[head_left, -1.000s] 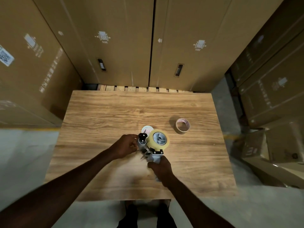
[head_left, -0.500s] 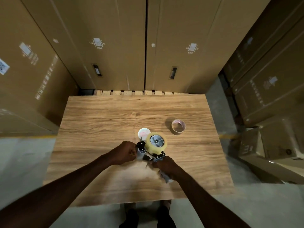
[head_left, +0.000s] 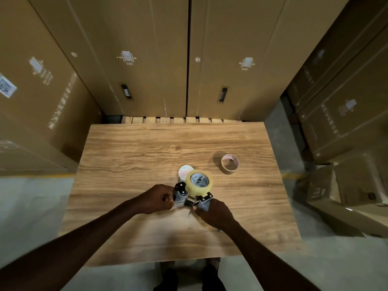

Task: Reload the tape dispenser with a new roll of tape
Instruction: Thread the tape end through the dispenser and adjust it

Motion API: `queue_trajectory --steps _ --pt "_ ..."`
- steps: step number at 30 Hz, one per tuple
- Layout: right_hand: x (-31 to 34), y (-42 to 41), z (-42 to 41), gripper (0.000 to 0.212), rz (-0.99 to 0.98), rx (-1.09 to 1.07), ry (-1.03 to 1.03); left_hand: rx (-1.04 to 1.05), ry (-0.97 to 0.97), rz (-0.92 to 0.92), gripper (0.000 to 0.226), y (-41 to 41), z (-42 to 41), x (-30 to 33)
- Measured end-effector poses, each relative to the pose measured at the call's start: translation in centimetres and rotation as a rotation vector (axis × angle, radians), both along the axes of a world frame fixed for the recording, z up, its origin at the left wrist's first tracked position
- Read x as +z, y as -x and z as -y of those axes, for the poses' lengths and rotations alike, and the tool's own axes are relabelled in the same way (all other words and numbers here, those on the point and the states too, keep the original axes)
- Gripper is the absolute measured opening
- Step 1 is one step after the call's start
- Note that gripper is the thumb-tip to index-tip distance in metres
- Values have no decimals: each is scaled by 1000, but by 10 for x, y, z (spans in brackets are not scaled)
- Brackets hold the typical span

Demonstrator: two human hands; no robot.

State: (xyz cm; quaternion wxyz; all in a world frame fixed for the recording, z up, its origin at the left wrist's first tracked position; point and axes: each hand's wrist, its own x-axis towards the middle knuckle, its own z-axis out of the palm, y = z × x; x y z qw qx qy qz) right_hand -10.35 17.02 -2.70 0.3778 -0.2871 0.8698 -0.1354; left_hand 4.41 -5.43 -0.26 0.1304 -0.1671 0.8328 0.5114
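Person stands at the near edge of a wood-grain counter [head_left: 130,164], both forearms reaching in over it. Tape dispenser [head_left: 192,195] sits near the counter's middle, slightly toward the near side, held between the two hands. A full roll of pale, translucent tape [head_left: 199,181] is seated on the dispenser's hub, its grey core facing up toward the camera.

Left hand [head_left: 156,199]: fingers curled closed, pressed against the grey roller end of the dispenser with the black bracket on top. Whether it pinches a tape end there cannot be told; too small and shadowed.

Right hand [head_left: 214,212]: wrapped closed around the dispenser's handle end, just below the black-and-metal blade guard.

A white disc [head_left: 184,170] lies flat on the counter, touching or partly tucked behind the far-left side of the new roll. An empty cardboard tape core [head_left: 230,164] lies further right and farther back, well apart from the dispenser.

Tall cardboard boxes [head_left: 147,59] stand behind the counter and on both sides. Concrete floor [head_left: 27,206] visible left and right.
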Motion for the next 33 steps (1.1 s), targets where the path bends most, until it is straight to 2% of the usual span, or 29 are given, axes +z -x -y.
queue_trajectory --steps 3,8,12,15,20,23,27,30,33 --pt "1 1 -2 62 15 9 -26 -22 -41 15 15 0 -1 2" --pt "6 6 -10 64 17 20 -12 -45 -93 32 32 4 1 8" --pt "9 4 -17 94 -4 -64 -4 -129 -82 45 29 8 -2 9" --pt "10 4 -17 102 -11 -61 -8 -151 -83 41 31 6 -2 6" --pt "9 3 -15 74 -9 -65 -20 -143 -137 47 24 3 2 4" --pt "9 3 -14 68 7 -66 -21 -122 -133 42 18 0 6 3" --pt "7 3 -13 74 65 -66 -9 -101 44 50 3 -5 11 1" --pt "4 5 -12 58 191 -154 -28 -146 278 44 22 -12 13 6" --pt "2 6 -13 53 304 -284 0 -204 489 -2 24 -20 7 7"
